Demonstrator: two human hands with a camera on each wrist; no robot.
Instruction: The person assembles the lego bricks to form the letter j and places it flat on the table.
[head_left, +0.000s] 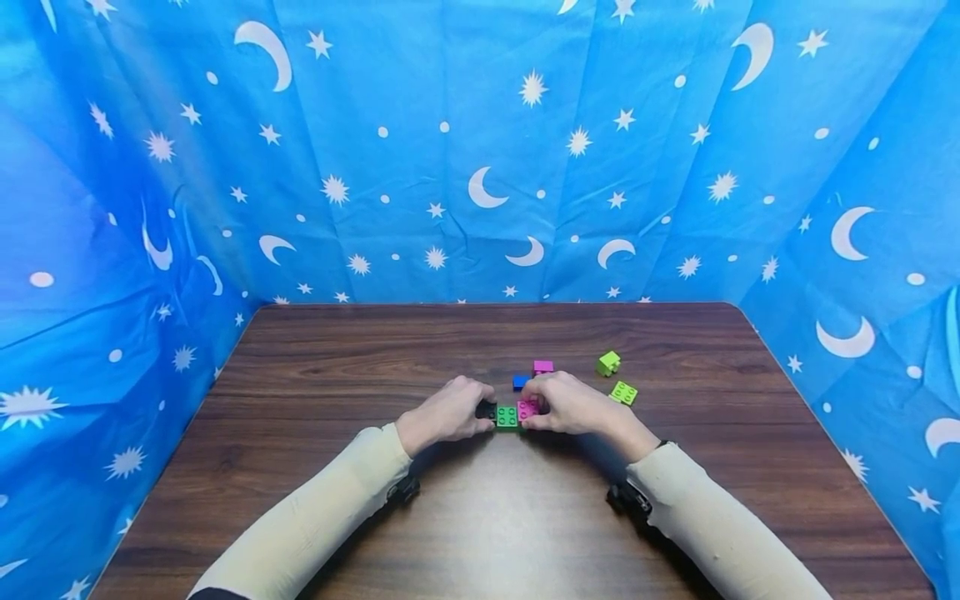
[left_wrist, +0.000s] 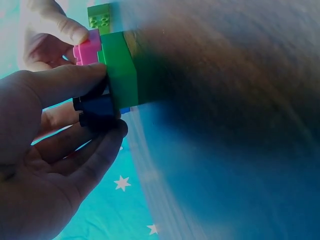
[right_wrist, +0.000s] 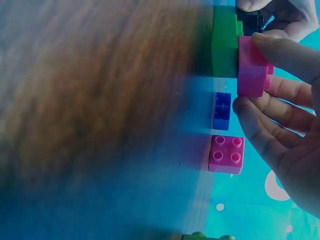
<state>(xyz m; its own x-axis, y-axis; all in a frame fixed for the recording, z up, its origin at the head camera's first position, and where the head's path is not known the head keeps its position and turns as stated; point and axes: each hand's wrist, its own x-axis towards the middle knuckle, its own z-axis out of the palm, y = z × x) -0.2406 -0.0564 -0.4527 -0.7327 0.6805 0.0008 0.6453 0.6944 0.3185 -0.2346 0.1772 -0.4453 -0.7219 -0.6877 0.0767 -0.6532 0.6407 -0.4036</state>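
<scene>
The green brick (left_wrist: 122,67), pink brick (right_wrist: 252,67) and black brick (left_wrist: 98,112) look like smooth plastic. The wood-grained bench (head_left: 495,517) is softly glossy; the backdrop (head_left: 420,75) is creased cloth.

A long green brick (head_left: 507,417) sits on the table (head_left: 337,358), bumps up — the ones in its middle show. A pink brick (right_wrist: 252,65) is on its right end and a black brick (left_wrist: 97,112) on its left — both poke out past it.

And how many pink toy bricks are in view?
2. One pink brick is in the right hand, at one end of the green brick; the other pink brick lies on the table near the blue brick. More could be hidden.
</scene>
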